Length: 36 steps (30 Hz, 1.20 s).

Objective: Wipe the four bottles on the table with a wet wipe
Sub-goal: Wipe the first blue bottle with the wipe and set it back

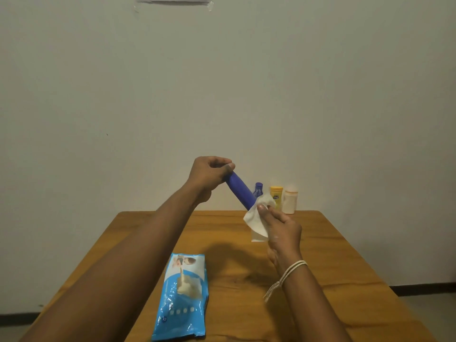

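Head view. The left hand (pixel 209 175) is raised above the table (pixel 345 255), its grip clenched round the upper end of a blue bottle (pixel 240 191), which is held tilted, lower end down toward the right. The right hand (pixel 281 228) has its grip pinching a white wet wipe (pixel 256 220), pressed against the lower end of the blue bottle; the rest of the wipe hangs below. A cord bracelet (pixel 293 270) circles the right wrist. Behind the blue bottle, at the far table edge, stand a small purple-capped bottle (pixel 258 188), a yellow bottle (pixel 276 195) and a cream bottle (pixel 290 199), upright in a row. Nearer the camera than the blue bottle, a blue wipes packet (pixel 182 297) lies flat on the table.
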Tool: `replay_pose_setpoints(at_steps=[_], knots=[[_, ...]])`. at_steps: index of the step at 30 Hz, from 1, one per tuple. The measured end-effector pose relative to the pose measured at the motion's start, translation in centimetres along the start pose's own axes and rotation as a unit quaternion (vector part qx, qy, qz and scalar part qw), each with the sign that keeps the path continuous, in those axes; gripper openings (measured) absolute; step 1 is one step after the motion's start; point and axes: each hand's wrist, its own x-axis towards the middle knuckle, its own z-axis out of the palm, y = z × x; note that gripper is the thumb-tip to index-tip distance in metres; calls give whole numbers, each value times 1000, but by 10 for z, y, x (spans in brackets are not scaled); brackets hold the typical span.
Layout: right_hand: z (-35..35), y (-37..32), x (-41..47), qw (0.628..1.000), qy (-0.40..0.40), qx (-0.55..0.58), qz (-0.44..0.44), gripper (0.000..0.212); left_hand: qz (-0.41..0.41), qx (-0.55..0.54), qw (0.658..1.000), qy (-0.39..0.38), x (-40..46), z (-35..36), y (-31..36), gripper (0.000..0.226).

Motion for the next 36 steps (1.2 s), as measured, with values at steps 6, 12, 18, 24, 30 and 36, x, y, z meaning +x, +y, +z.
replay_pose_setpoints(at_steps=[6,12,18,24,30,36], knots=[[14,13,8,997,52,-10,59,31,1,61,994,91,9,3,-21,30],[5,35,41,994,49,-39,93,24,17,161,979,121,36,18,-51,40],[1,67,95,982,8,-99,158,22,21,256,961,103,91,35,-99,49],[-1,94,140,971,-7,-170,167,37,15,313,946,77,145,50,-151,49],[-8,114,166,967,14,-191,166,40,25,333,939,84,176,61,-182,41],[-8,122,177,969,16,-196,148,43,44,349,931,100,195,73,-189,44]])
